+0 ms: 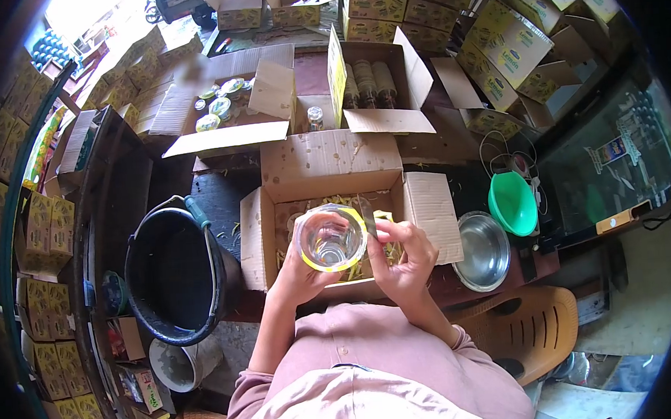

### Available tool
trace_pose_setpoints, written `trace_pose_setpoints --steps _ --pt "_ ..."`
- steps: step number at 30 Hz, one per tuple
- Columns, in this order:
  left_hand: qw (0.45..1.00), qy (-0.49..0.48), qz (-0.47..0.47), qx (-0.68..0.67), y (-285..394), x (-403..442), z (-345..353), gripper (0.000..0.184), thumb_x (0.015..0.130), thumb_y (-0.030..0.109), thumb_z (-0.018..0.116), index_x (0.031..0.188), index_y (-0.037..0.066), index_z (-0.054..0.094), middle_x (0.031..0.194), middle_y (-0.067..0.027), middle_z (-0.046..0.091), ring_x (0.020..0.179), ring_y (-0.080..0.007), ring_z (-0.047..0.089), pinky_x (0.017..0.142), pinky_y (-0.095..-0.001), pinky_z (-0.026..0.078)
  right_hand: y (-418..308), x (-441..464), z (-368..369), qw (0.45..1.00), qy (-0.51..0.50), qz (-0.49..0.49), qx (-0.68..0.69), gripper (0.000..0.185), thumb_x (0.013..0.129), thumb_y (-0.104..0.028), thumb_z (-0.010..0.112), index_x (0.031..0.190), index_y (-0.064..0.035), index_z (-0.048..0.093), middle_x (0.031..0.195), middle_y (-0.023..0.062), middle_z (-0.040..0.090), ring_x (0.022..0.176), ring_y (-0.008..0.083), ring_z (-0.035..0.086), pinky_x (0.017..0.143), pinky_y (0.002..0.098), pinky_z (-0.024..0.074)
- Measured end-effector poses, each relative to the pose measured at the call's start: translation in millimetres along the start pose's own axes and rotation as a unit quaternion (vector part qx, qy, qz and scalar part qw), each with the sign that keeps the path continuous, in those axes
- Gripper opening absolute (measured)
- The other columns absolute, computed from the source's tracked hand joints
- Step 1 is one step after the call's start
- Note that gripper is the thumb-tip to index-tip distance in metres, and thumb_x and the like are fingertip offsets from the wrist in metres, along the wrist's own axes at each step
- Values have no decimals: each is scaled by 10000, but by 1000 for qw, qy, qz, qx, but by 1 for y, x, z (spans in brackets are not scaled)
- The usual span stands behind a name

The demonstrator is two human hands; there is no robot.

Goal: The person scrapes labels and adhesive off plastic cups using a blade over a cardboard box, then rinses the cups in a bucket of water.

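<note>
My left hand (297,278) is wrapped round a clear plastic cup (327,246) with a yellow rim, its open mouth facing up at me. Pinched in my right hand (407,265) is a knife (367,214), its dark narrow blade up against the right side of the cup's rim. A bit of yellow strip (384,216) shows by the right fingertips. Both hands are above the near side of an open cardboard box (334,183), which has yellow scraps scattered over its bottom. The knife's handle is hidden in the fingers.
A black bucket (136,277) stands at left, a steel bowl (484,268) and green bowl (513,204) at right. Behind are a box of lidded cups (229,131), a glass jar (316,119) and a box of stacked cups (414,118). An orange chair (520,325) is at lower right.
</note>
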State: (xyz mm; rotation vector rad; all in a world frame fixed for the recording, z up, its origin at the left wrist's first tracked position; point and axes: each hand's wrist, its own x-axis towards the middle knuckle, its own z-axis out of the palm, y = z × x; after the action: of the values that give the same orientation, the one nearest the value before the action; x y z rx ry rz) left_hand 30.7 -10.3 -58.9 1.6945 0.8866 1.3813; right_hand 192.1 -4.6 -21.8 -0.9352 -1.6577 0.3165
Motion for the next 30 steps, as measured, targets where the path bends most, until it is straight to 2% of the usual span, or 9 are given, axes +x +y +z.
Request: trace_pose_setpoints --steps 10,13,16,19,22,23,26,27,30 --pt "999 -23 -19 -25 4 -1 3 616 647 41 682 1172 10 362 1109 -128 449 1035 -216 492 897 -346 412 -1 -1 1 999 16 -20 -26 304 651 69 649 932 -43 614 687 73 585 588 146 597 535 238 479" --pt "998 -61 -6 25 9 2 0 595 660 84 692 1162 10 381 1113 -132 453 1044 -217 488 901 -346 407 3 3 1 1000 6 -24 -19 322 644 72 648 942 -41 613 685 68 584 586 145 595 537 242 481" --pt "999 -48 -9 -13 8 0 1 589 668 119 693 1164 14 392 1120 -125 453 1051 -203 478 904 -335 399 5 4 -1 1000 -7 5 12 316 649 68 646 945 -38 610 686 65 585 592 142 596 543 247 480" --pt "989 -28 -79 -123 0 -2 4 626 676 140 696 1195 18 367 1133 -109 440 1053 -193 470 904 -327 393 7 1 -1 998 5 44 34 297 661 62 645 939 -36 609 684 64 586 604 135 601 540 241 476" --pt "951 28 -122 -282 -6 -4 7 641 680 132 697 1205 16 349 1127 -94 430 1039 -188 473 901 -320 389 4 1 -1 997 14 60 49 272 672 56 645 926 -34 607 679 67 585 607 130 604 529 230 470" --pt "945 18 -113 -307 -7 -3 4 653 692 145 703 1210 7 331 1111 -89 427 1041 -187 470 891 -319 393 2 1 0 997 15 62 53 263 676 54 645 922 -33 607 677 68 584 606 129 604 524 226 467" --pt "967 34 -77 -240 -10 -3 10 715 724 352 691 1227 -3 327 1131 -108 413 1002 -217 510 854 -343 436 3 -2 5 997 13 34 65 289 668 72 653 939 -13 596 705 42 581 599 81 567 505 184 394" --pt "960 29 -87 -265 -12 -3 8 662 703 143 712 1225 22 322 1115 -83 419 1077 -183 444 880 -318 398 -2 -1 7 997 20 36 59 281 666 70 650 930 -16 600 684 43 580 590 90 575 496 198 403" --pt "974 49 -80 -208 -7 -4 10 648 705 106 705 1225 30 327 1129 -81 409 1076 -183 445 881 -318 397 -7 2 9 999 18 15 38 270 665 57 649 919 -21 605 664 48 575 577 99 579 495 206 413"
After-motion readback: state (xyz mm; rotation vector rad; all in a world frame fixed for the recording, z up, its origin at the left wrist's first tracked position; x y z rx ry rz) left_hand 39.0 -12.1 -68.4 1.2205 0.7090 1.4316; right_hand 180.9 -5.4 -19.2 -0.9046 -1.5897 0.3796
